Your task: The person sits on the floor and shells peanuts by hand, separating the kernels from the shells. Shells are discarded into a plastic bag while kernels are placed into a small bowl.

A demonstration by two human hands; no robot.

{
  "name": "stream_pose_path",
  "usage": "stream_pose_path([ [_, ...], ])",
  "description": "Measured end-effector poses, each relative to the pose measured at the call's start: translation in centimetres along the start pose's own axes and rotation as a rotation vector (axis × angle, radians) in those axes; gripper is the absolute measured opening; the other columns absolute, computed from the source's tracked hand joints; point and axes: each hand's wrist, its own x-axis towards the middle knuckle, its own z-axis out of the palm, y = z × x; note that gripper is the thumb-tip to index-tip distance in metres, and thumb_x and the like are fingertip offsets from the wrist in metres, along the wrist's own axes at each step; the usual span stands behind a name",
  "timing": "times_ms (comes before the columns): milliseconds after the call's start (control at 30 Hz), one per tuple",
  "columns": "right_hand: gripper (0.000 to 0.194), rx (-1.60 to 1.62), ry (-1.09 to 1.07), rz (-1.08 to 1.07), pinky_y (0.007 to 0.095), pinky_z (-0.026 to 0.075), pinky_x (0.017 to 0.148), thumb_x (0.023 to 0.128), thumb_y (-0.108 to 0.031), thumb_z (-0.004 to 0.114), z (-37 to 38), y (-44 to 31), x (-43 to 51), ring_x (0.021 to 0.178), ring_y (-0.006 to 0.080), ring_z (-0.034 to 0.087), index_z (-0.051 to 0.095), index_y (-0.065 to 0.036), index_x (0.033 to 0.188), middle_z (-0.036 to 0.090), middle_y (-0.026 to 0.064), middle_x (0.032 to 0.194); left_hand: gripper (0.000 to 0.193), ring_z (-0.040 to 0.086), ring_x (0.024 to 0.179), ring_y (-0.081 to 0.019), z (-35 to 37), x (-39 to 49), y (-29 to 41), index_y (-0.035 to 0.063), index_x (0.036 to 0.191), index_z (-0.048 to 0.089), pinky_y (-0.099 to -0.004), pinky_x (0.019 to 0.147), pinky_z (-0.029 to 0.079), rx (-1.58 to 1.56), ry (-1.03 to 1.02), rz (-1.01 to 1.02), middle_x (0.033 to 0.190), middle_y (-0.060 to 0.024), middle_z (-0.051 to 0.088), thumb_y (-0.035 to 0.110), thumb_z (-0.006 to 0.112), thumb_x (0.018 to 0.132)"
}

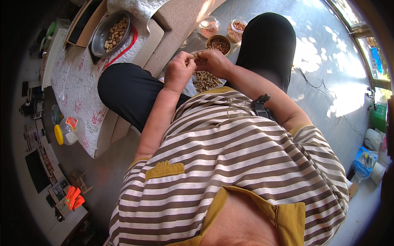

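My left hand (pixel 179 71) and my right hand (pixel 214 62) meet fingertip to fingertip between my knees. A small tan peanut (pixel 195 57) is pinched between them, mostly hidden by the fingers. Below the hands, a heap of peanut shells (pixel 205 82) lies in a whitish plastic bag (pixel 190 89). Just beyond my right hand stands a round container (pixel 227 51) of reddish shelled peanuts (pixel 218 45). Up to the left, a metal bowl (pixel 98 43) holds unshelled peanuts (pixel 116 34).
Two clear plastic jars, a left one (pixel 201 27) and a right one (pixel 234 36), hold reddish kernels on the floor. The bowl rests on a sofa with a floral quilted cover (pixel 74 89). A yellow-lidded jar (pixel 68 131) is at left. Thin cables (pixel 317 87) cross the floor at right.
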Motion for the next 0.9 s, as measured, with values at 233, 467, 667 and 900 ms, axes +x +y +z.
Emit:
stream_pose_path([
  [233, 0.034, 0.471, 0.233, 0.283, 0.0403, 0.057, 0.091, 0.102, -0.02, 0.049, -0.3, -0.6, 0.5, 0.097, 0.0273, 0.067, 0.056, 0.006, 0.122, 0.063, 0.0158, 0.107, 0.013, 0.063, 0.07, -0.0101, -0.9, -0.2, -0.7, 0.0012, 0.096, 0.069, -0.0274, 0.067, 0.053, -0.271, 0.04, -0.233, 0.081, -0.0062, 0.071, 0.011, 0.068, 0.087],
  [467, 0.028, 0.38, 0.302, 0.23, 0.039, 0.059, 0.088, 0.1, -0.007, 0.049, -0.6, -1.1, 0.3, 0.095, 0.0275, 0.068, 0.054, 0.008, 0.123, 0.064, 0.016, 0.106, 0.021, 0.052, 0.058, -0.0047, 0.4, -0.1, -1.7, 0.0, 0.107, 0.066, -0.0218, 0.052, 0.044, -0.513, -0.082, -0.423, 0.076, -0.001, 0.063, 0.013, 0.067, 0.09],
  [667, 0.023, 0.284, 0.383, 0.234, 0.0401, 0.063, 0.076, 0.103, -0.01, 0.05, -2.1, -0.6, 0.5, 0.083, 0.0263, 0.072, 0.056, 0.003, 0.12, 0.066, 0.0122, 0.096, 0.016, 0.051, 0.051, -0.0066, 1.8, 0.1, -2.0, 0.0026, 0.102, 0.063, -0.021, 0.044, 0.038, -0.732, -0.13, -0.558, 0.073, -0.0008, 0.059, 0.015, 0.065, 0.093],
  [900, 0.022, 0.166, 0.542, 0.294, 0.0409, 0.063, 0.069, 0.104, -0.021, 0.052, -3.7, -1.0, 2.1, 0.074, 0.0273, 0.072, 0.058, 0.0, 0.101, 0.067, 0.0127, 0.088, 0.013, 0.053, 0.05, -0.0082, 1.8, 0.2, -1.2, 0.0061, 0.091, 0.057, -0.022, 0.037, 0.033, -1.021, -0.14, -0.785, 0.071, -0.0024, 0.058, 0.017, 0.065, 0.092],
])
